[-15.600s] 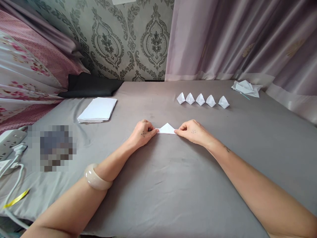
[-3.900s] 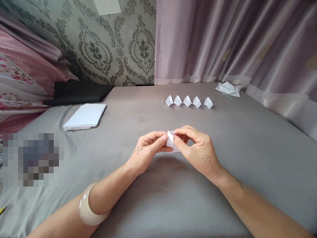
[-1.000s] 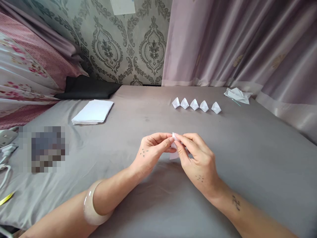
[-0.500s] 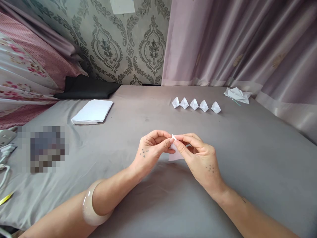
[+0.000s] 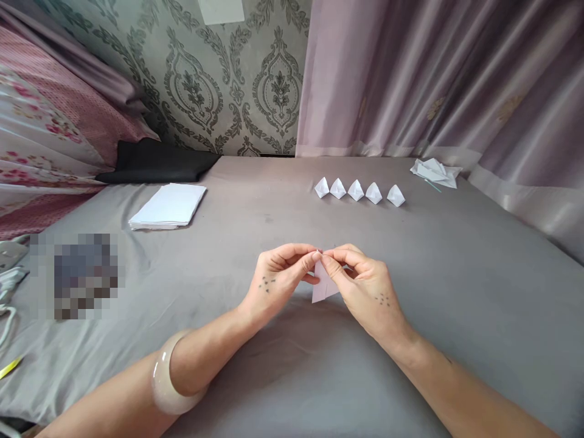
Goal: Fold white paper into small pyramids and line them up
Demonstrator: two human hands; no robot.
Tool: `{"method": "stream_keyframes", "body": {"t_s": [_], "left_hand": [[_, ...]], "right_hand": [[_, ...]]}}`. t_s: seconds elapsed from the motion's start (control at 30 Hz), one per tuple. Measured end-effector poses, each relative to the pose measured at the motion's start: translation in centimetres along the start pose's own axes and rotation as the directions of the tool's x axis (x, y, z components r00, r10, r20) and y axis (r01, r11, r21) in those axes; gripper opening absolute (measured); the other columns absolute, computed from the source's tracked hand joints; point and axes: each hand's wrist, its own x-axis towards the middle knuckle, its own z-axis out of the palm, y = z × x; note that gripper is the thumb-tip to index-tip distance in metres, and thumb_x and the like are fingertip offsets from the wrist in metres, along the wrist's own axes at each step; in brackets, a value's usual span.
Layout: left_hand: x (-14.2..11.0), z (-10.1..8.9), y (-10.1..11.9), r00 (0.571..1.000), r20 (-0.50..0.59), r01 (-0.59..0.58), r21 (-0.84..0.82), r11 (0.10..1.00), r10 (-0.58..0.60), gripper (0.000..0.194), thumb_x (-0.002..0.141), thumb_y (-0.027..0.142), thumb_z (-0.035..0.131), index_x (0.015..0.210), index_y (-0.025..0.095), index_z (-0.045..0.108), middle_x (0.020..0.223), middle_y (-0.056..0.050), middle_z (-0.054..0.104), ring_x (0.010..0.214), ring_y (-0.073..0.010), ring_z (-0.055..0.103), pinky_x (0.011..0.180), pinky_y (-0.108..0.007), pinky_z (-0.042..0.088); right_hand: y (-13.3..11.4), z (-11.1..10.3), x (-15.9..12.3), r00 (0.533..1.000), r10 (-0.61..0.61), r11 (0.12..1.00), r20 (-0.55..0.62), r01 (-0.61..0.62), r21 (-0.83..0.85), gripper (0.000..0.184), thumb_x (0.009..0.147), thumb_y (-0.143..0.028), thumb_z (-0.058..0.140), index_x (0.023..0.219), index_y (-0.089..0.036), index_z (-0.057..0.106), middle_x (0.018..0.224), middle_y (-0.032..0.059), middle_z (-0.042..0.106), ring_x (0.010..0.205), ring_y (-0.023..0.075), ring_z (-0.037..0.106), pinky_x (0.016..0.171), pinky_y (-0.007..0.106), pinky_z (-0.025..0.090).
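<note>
Both my hands meet over the middle of the grey sheet (image 5: 456, 286). My left hand (image 5: 278, 281) and my right hand (image 5: 362, 289) each pinch the top of a small folded white paper piece (image 5: 322, 286), which hangs point-down between them just above the sheet. Fingers of both hands are closed on its upper edge. A pale bangle (image 5: 171, 383) sits on my left forearm. Further back lies a row of several finished folded white paper shapes (image 5: 359, 191).
A stack of white paper sheets (image 5: 168, 205) lies at the back left beside a black cloth (image 5: 157, 161). Crumpled white paper scraps (image 5: 435, 171) sit at the back right by the curtain. A power strip and white cables (image 5: 9, 274) are at the left edge.
The paper piece has turned so more of it hangs below my fingers, and my right hand has rolled slightly, knuckles more upward. Both hands stay in the same spot.
</note>
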Motion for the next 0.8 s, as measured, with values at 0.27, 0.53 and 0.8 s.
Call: {"method": "stream_keyframes", "body": {"t_s": [0.27, 0.53, 0.8], "left_hand": [[-0.1, 0.0, -0.4, 0.941, 0.02, -0.302, 0.495, 0.815, 0.336, 0.017, 0.089, 0.029, 0.055, 0.075, 0.019, 0.054, 0.074, 0.0, 0.051, 0.064, -0.0115, 0.044, 0.06, -0.026, 0.036], [0.4, -0.3, -0.4, 0.978, 0.119, -0.207, 0.527, 0.824, 0.17, 0.02, 0.093, 0.032, 0.045, 0.076, 0.02, 0.044, 0.075, 0.001, 0.045, 0.069, -0.0132, 0.041, 0.064, -0.028, 0.034], [1.0, -0.9, -0.1, 0.981, 0.182, -0.03, 0.468, 0.883, -0.064, 0.031, 0.094, 0.043, 0.042, 0.073, 0.019, 0.039, 0.07, 0.004, 0.035, 0.066, -0.0113, 0.033, 0.06, -0.025, 0.029]], "right_hand": [[0.3, -0.3, 0.6, 0.99, 0.035, 0.998, 0.135, -0.028, -0.055, 0.023, 0.084, -0.036, 0.059, 0.073, -0.018, 0.068, 0.076, 0.002, 0.063, 0.065, 0.013, 0.057, 0.059, 0.027, 0.046], [0.7, -0.5, 1.3, 0.967, 0.011, 0.979, 0.256, 0.042, -0.201, 0.02, 0.088, -0.033, 0.052, 0.076, -0.019, 0.061, 0.077, 0.0, 0.061, 0.067, 0.0125, 0.055, 0.06, 0.026, 0.044], [0.5, -0.9, 1.5, 0.941, 0.041, 0.975, 0.336, 0.036, -0.219, 0.025, 0.089, -0.031, 0.049, 0.066, -0.019, 0.05, 0.073, -0.0029, 0.049, 0.063, 0.0097, 0.044, 0.058, 0.025, 0.035]]}}
